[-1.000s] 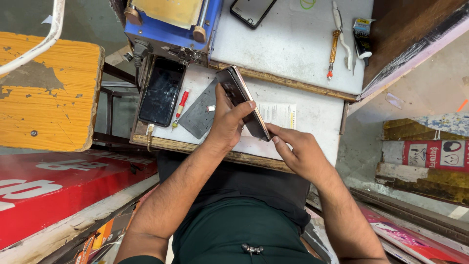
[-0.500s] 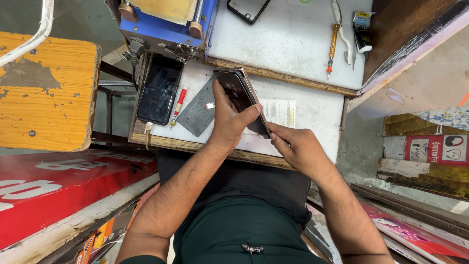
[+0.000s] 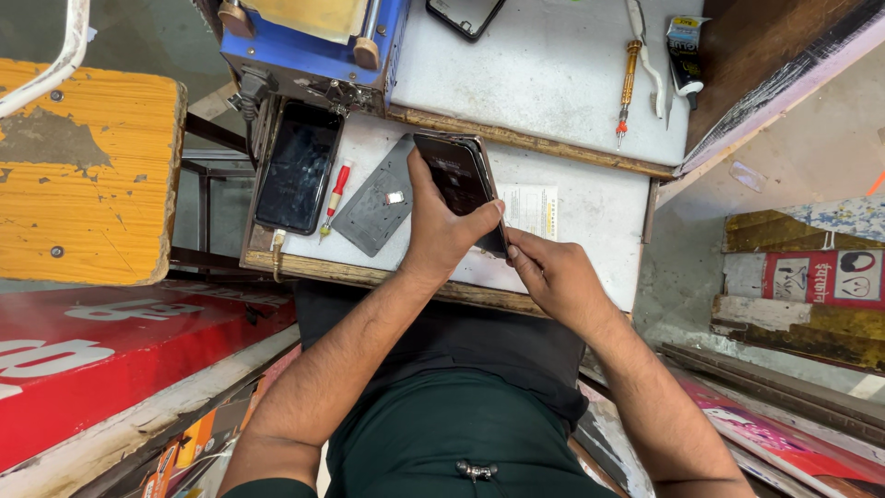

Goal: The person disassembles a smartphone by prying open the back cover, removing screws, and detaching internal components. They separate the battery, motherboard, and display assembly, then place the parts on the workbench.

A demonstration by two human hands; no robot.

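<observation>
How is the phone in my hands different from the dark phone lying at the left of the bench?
The held phone is lifted and tilted, gripped by the left hand, with the right hand at its lower edge. The phone on the bench lies flat, untouched. Both are dark slabs with glossy screens.

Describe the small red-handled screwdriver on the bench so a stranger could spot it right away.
On the lower white bench top, look left of the left hand. The red-handled screwdriver lies between a dark phone and a grey back cover; the other screwdriver is orange, on the upper shelf.
</observation>
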